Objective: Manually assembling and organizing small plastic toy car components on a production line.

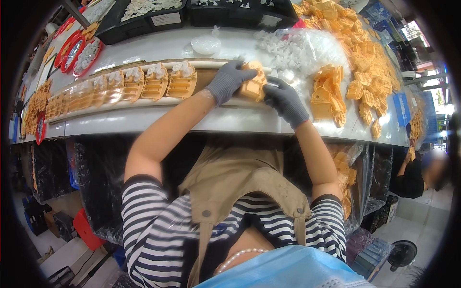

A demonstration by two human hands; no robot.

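Observation:
Both my hands wear grey gloves and meet at an orange plastic part (252, 82) above the track. My left hand (227, 82) grips it from the left, with thumb and fingers closed on its edge. On the other side, my right hand (287, 101) is closed with its fingertips against the part's right edge. The part is a moulded shell with rounded bumps at its top. To the left, similar orange parts (181, 86) stand in a row between two white rails (158, 101), several with translucent white pieces on their tops.
Loose translucent white pieces (288, 50) lie by a plastic bag right of my hands. Stacked orange parts (328, 98) and a large orange heap (367, 67) lie farther right. Black bins (144, 24) line the back; red-rimmed baskets (88, 56) sit far left. A person (412, 175) is at right.

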